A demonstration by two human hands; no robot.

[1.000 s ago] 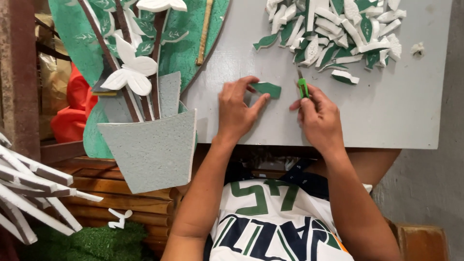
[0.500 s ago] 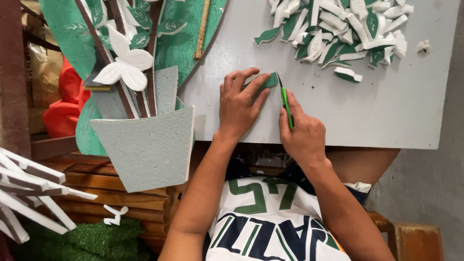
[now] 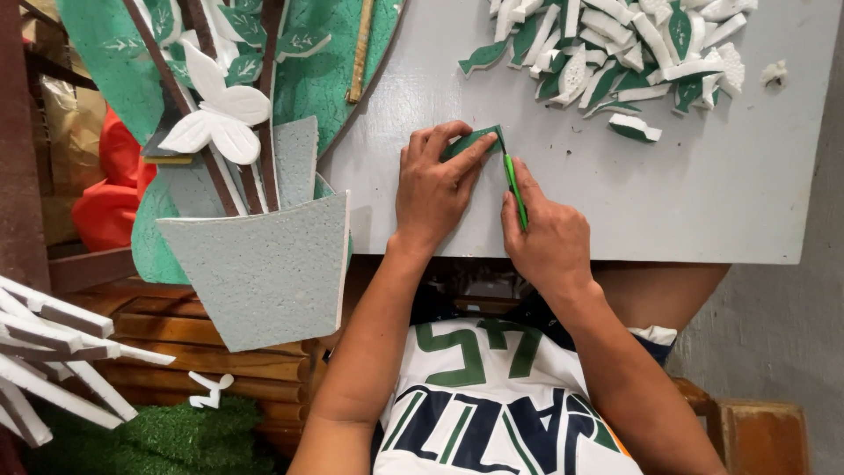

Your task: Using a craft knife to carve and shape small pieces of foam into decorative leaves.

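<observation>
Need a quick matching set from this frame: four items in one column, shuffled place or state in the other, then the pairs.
1. left hand
2. right hand
3. pile of foam leaf pieces
4. white foam flower

A. far right of the grey board
B. holds a green cutter
C. on the green decoration panel
D. presses down a green foam piece

Pairs: 1-D, 2-B, 3-A, 4-C

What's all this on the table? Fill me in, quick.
A person is cutting a small green foam piece on a grey board. The left hand presses the piece flat; the right hand holds a green craft knife with its tip at the piece's edge. A pile of green-and-white foam leaf cut-outs lies farther back, and a foam flower-and-vase decoration stands to the left.
</observation>
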